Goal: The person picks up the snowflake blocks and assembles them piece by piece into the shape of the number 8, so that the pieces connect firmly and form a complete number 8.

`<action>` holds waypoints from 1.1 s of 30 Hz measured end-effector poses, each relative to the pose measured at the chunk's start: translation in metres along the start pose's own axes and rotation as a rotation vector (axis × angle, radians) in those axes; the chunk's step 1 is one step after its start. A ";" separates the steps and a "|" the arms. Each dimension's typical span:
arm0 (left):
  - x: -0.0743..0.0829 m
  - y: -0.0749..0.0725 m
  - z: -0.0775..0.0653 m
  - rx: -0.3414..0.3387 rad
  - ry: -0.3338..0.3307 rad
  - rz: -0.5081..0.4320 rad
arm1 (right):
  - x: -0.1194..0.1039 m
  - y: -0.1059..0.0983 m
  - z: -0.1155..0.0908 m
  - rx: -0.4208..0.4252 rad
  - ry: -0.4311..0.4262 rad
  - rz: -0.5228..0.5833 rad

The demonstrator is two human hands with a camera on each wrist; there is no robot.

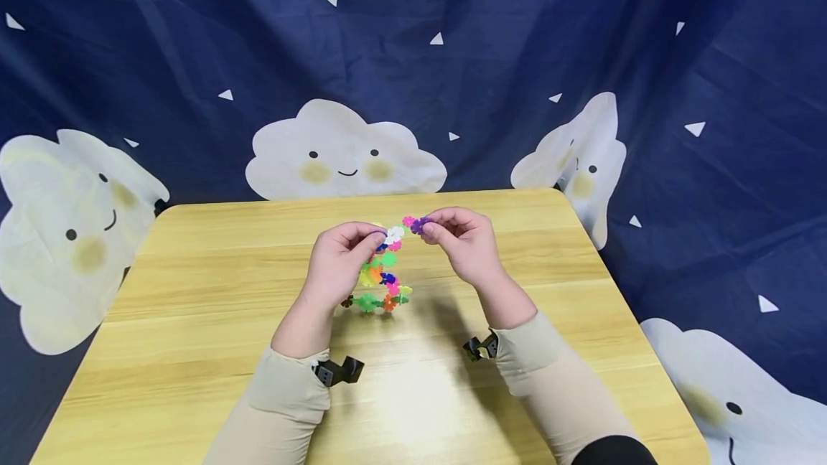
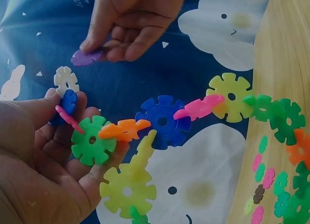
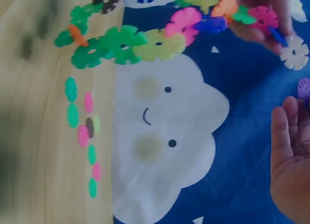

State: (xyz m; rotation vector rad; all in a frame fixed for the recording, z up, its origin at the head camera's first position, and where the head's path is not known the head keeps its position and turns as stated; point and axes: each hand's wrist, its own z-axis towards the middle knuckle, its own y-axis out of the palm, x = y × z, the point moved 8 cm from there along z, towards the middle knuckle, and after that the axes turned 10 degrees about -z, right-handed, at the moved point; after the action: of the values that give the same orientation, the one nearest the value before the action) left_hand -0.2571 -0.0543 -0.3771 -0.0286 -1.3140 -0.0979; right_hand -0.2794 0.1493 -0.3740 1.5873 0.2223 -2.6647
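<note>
Hands (image 1: 341, 258) (image 1: 466, 246) in pinches: left on multicoloured notched-disc chain (image 2: 149, 118), right on purple disc (image 2: 87, 57).

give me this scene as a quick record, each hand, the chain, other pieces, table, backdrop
left hand: the left hand holds the chain near its white end disc
right hand: the right hand pinches a purple flower-shaped disc
chain: a chain of notched plastic flower discs, including white, blue, pink, green, orange and yellow
gap: purple disc apart from the white one
other pieces: green, pink and brown discs on the table
table: light wood-grain tabletop
backdrop: dark blue cloth with smiling white clouds
</note>
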 end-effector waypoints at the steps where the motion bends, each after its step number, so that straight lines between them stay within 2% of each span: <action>1: 0.000 0.001 0.000 -0.003 0.002 0.003 | -0.002 0.000 0.000 0.005 -0.002 0.001; 12: -0.001 0.007 0.000 -0.019 -0.020 0.016 | -0.008 0.002 -0.004 0.013 -0.009 -0.006; 23: 0.000 0.010 0.000 0.034 -0.026 0.067 | -0.012 0.008 -0.010 0.017 -0.034 -0.064; 26: 0.001 0.011 0.001 0.034 -0.018 0.042 | -0.016 0.010 -0.011 0.028 -0.035 -0.061; 28: 0.001 0.013 0.001 0.005 -0.017 0.002 | -0.018 0.011 -0.012 0.041 -0.030 -0.044; 30: 0.001 0.019 0.001 -0.056 -0.019 -0.026 | -0.019 0.012 -0.012 0.036 -0.026 -0.016; 33: 0.001 0.026 0.000 -0.135 -0.030 -0.023 | -0.018 0.016 -0.012 0.007 -0.025 0.009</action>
State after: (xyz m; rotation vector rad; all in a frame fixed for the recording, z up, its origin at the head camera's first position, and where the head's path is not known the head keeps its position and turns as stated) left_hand -0.2545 -0.0288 -0.3748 -0.1308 -1.3365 -0.2062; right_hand -0.2583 0.1347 -0.3657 1.5520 0.2039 -2.6798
